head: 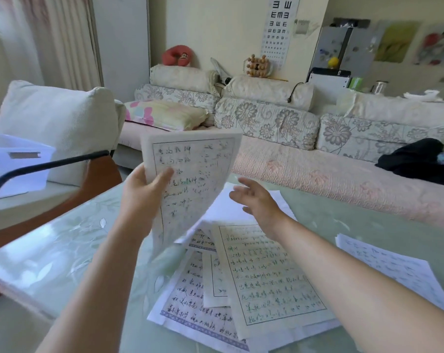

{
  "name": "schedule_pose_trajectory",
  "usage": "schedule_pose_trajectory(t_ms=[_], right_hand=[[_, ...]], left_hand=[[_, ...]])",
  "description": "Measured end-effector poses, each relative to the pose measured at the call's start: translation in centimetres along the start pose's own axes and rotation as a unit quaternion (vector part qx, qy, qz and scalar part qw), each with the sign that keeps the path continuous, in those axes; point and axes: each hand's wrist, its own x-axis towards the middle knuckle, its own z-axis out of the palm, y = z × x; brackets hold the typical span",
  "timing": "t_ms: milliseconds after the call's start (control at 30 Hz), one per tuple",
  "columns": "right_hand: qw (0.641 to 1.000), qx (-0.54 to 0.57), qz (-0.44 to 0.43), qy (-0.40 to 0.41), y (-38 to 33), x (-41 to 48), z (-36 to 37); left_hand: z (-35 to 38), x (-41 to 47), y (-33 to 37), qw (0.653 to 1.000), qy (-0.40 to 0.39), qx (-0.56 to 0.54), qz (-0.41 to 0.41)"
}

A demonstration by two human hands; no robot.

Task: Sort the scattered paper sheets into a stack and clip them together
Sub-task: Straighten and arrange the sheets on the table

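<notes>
My left hand (144, 189) grips a handwritten paper sheet (192, 171) by its left edge and holds it upright above the table. My right hand (256, 200) hovers just right of that sheet with fingers spread, holding nothing. Below both hands, several written sheets (264, 273) lie overlapping in a loose pile on the glass-topped table (63, 250). One more sheet (391, 266) lies apart at the right. No clip is visible.
A floral sofa (317, 169) runs along the table's far side, with a dark garment (419, 159) on it. A translucent plastic box (17, 161) stands at the left next to a cream cushion (58, 118). A dark thin bar (45, 166) crosses the left.
</notes>
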Motion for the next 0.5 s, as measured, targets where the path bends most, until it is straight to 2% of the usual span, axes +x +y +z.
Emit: schedule_pose_trajectory(t_ms=[100,200,333,400,500], right_hand=[[0.999,-0.002,0.011,-0.037,-1.2,-1.6,-1.2],[0.998,-0.023,0.051,-0.034,-1.0,-3.0,-3.0],[0.988,-0.054,0.147,-0.007,0.6,-5.0,-5.6],[0.980,-0.060,0.192,0.003,2.8,-5.1,-7.0],[0.966,-0.116,0.229,0.015,3.8,-6.6,-7.4]], left_hand=[[0.3,-0.3,-0.8,0.983,-0.020,-0.119,-0.136],[1.6,-0.2,-3.4,0.957,-0.033,-0.130,-0.258],[4.5,-0.7,-6.8,0.932,-0.036,-0.125,-0.338],[5.8,-1.7,-8.1,0.928,-0.029,-0.039,-0.369],[6.7,-2.9,-9.7,0.925,-0.016,0.251,-0.284]])
